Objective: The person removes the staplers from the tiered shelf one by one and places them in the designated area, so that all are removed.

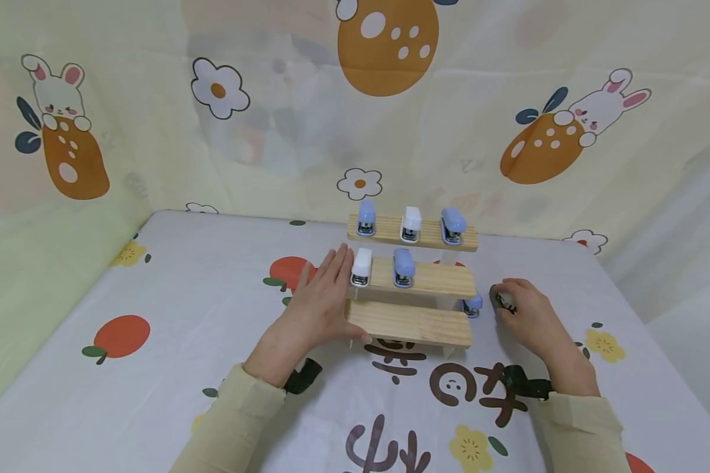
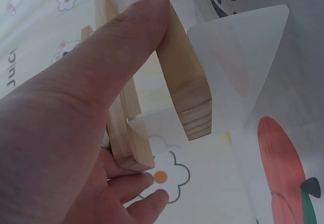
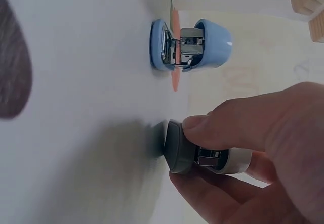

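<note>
A three-step wooden rack (image 1: 411,322) with clear supports stands mid-table. My left hand (image 1: 319,309) rests against its left end, fingers stretched out and the thumb lying on the lowest board (image 2: 185,85). To the right of the rack, my right hand (image 1: 529,318) pinches a mini stapler with a dark grey base (image 3: 179,148) and a whitish top, tilted close to the tablecloth. Beside it on the cloth, near the rack's right end, is a light blue mini stapler (image 3: 215,44). The middle board carries a white stapler (image 1: 361,267) and a blue stapler (image 1: 403,267).
On the rear board are a blue stapler (image 1: 366,217), a white stapler (image 1: 411,224) and another blue stapler (image 1: 452,225). A patterned cloth (image 1: 213,263) covers the table. Behind the rack hangs a printed curtain (image 1: 290,151).
</note>
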Motion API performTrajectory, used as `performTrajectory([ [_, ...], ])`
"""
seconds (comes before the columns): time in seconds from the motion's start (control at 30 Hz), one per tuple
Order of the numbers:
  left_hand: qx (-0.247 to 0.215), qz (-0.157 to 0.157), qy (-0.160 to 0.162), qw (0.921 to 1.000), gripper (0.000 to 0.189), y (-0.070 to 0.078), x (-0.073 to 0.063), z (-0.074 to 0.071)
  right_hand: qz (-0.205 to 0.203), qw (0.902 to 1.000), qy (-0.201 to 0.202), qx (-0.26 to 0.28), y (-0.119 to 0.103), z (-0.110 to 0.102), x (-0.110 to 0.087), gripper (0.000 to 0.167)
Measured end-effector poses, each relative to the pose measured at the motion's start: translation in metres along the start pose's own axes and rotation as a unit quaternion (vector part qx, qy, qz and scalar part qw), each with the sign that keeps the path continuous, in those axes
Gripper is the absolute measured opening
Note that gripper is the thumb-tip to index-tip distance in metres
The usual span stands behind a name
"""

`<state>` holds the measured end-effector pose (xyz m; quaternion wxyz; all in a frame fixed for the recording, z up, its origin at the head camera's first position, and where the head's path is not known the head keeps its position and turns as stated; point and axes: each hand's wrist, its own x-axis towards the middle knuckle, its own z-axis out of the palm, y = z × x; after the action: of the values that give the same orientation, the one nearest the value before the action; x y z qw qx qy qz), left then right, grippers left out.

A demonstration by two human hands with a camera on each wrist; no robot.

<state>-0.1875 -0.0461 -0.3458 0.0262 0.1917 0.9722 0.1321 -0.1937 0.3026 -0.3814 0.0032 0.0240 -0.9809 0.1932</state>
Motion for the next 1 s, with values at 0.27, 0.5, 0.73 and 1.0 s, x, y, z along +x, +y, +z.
performTrajectory([
  [0.27, 0.0, -0.001, 0.001, 1.0, 0.142, 0.0009, 0.0003, -0.0002, 0.004, 1.0, -0.008, 0.004, 0.0012, 0.0024, 0.0019, 0.04],
  [0.5, -0.003, -0.001, 0.0, 1.0, 0.142, 0.0009, 0.0003, -0.0001, 0.008, 0.9999, -0.009, 0.002, 0.0018, 0.0056, 0.0031, 0.042],
  [0.73, 0.005, -0.003, 0.0, 1.0, 0.142, 0.0007, 0.0004, 0.0005, -0.005, 1.0, -0.004, -0.006, 0.0017, 0.0068, 0.0024, 0.043],
  [1.0, 0.004, -0.002, 0.002, 1.0, 0.142, 0.0005, 0.0001, 0.0006, -0.005, 0.9997, -0.023, -0.012, 0.0015, 0.0054, 0.0009, 0.045],
])
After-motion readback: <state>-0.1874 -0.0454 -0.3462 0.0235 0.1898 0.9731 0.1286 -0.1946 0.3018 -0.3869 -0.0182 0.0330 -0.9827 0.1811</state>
